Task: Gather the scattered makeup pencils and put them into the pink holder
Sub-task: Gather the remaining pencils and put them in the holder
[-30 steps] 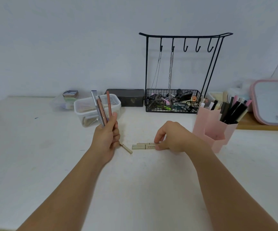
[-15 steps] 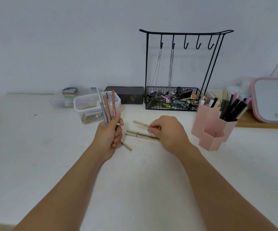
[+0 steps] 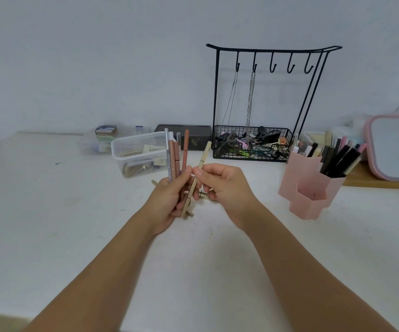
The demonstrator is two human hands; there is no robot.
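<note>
While the left hand point(image 3: 169, 200) grips a bunch of slim brown pencils point(image 3: 177, 154), the right hand point(image 3: 220, 185) pinches a beige pencil point(image 3: 202, 161) beside it; none yet in the pink hexagonal plastic holder point(image 3: 310, 188).

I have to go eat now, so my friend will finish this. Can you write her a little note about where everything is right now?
Left hand: shut on a bunch of pencils, standing upright.
Right hand: pinching a beige pencil and passing it to the left hand's bunch.
Table: at least one beige pencil piece lies under the hands; a dark one peeks out by the right hand.
Pink holder: to the right, front cup looks empty, back cups full.
Done: most pencils gathered.
Left: pick up the last ones, then drop the bunch into the holder.
</note>
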